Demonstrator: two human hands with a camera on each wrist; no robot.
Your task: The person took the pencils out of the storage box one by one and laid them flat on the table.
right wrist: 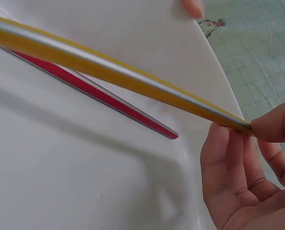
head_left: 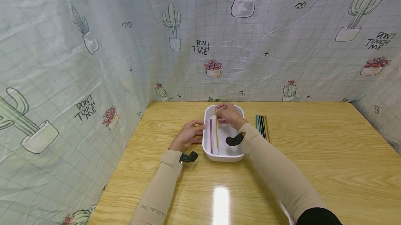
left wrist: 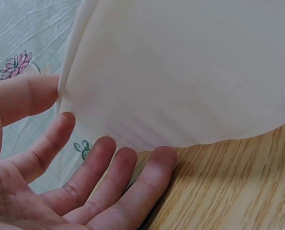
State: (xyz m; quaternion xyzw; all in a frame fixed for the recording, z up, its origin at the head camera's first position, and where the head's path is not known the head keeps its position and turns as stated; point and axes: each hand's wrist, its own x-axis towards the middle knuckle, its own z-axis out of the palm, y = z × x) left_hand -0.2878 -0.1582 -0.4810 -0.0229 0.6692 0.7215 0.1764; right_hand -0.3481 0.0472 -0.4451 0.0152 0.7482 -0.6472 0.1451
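Note:
A white container with rounded corners stands on the table, a red pencil lying lengthwise inside it. My right hand pinches one end of a yellow pencil with silver stripes, between thumb and fingertips. In the right wrist view, the pinched end of the yellow pencil is at the container's far end, and the red pencil lies below it. My left hand holds the container's left side. In the left wrist view, one digit reaches over the rim and the other fingertips press the outer wall.
Several more pencils, in teal, black and yellow tones, lie side by side just right of the container. A wooden table extends around it. A cactus-print curtain hangs behind the table and along its sides.

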